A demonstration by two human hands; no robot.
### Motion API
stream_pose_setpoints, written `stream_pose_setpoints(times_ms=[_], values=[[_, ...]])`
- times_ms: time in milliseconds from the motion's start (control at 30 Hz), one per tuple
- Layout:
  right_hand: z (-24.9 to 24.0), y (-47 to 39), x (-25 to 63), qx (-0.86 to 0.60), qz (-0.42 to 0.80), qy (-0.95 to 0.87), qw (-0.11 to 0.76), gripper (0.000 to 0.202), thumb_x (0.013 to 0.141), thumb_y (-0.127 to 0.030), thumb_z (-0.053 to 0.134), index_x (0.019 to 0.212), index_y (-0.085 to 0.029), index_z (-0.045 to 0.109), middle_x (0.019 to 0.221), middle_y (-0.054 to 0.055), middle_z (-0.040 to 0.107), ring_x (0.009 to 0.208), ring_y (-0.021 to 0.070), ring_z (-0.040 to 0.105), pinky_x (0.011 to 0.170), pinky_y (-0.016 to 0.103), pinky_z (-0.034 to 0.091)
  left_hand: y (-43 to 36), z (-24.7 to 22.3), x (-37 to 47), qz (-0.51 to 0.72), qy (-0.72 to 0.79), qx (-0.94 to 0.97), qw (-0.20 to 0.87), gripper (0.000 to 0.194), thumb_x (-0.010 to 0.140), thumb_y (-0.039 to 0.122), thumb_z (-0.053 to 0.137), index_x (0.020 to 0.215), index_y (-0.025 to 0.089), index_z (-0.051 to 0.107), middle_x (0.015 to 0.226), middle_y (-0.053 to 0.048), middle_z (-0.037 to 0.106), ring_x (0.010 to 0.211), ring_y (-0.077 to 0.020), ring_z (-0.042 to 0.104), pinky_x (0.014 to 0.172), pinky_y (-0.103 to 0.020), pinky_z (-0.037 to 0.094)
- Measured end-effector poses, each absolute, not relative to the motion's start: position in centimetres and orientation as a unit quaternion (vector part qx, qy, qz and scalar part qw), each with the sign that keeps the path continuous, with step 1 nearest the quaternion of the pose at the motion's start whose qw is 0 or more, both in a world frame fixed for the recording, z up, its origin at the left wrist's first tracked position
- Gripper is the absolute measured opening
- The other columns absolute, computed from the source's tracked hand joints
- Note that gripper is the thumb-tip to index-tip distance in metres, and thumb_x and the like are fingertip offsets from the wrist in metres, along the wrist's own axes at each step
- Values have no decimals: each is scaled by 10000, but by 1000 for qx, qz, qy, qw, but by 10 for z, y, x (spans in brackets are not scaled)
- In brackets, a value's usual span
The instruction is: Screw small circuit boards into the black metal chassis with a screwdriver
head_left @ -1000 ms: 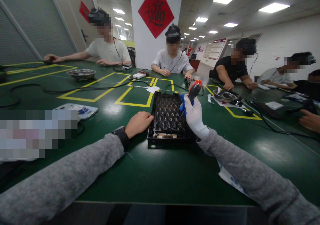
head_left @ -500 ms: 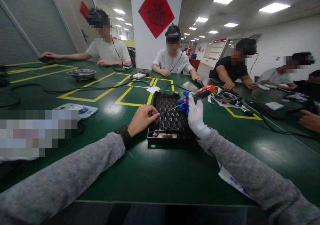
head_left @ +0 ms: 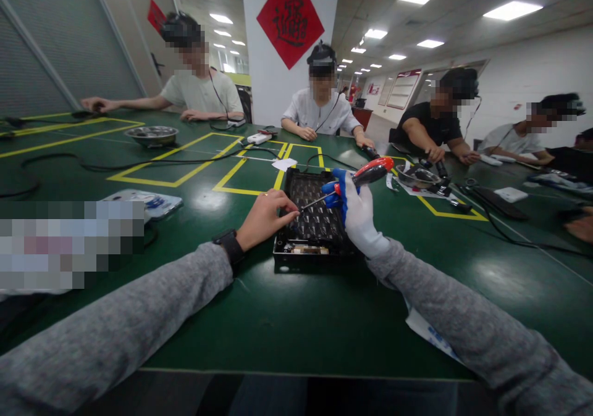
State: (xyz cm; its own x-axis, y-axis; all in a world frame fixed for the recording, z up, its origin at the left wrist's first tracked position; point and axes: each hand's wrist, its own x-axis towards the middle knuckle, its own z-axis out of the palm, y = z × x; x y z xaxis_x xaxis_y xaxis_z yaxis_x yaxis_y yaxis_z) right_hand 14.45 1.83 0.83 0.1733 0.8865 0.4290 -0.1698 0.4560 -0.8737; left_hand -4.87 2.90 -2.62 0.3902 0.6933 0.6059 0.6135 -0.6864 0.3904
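A black rectangular device (head_left: 319,221) lies on the green table, its dark patterned inside facing up and a light strip at its near end. My left hand (head_left: 271,218), bare with a dark watch, has thumb and fingertips pinched together over the device's left side; what they hold, if anything, is too small to make out. In a white and blue glove, my right hand (head_left: 356,209) grips a red and black screwdriver (head_left: 374,171). Its shaft slants down to the left, with the tip beside my left fingertips.
Metal bowls stand at the back left (head_left: 152,135) and right (head_left: 417,176). Plastic packets (head_left: 151,203) lie at the left. A black cable (head_left: 185,163) crosses the table over yellow tape. Several people sit around the far side; one's hand (head_left: 435,153) is near the right bowl.
The screwdriver and my right hand have shifted slightly left, while my left fingertips moved a little right. Across the table at the right, a person's hand has moved over the bowl.
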Motion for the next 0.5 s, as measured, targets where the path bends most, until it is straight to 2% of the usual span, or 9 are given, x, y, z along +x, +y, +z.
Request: stream_pose_setpoints(times_ms=[300,500], values=[[10,15,146,-344,367,-490,712,465,790,-550,475,1040,-173,579,698,6,632,548,89,558,536,228,467,33,-32,-47,433,406,781,196,254,817,387,506,849,161,617,873,-50,617,837,-168,554,804,-313,424],[8,17,146,-318,382,-490,716,455,794,-547,477,1037,-175,575,715,13,642,543,89,559,533,233,462,35,-32,-49,437,409,774,209,278,820,406,500,870,156,611,883,-47,619,846,-165,557,819,-308,420]])
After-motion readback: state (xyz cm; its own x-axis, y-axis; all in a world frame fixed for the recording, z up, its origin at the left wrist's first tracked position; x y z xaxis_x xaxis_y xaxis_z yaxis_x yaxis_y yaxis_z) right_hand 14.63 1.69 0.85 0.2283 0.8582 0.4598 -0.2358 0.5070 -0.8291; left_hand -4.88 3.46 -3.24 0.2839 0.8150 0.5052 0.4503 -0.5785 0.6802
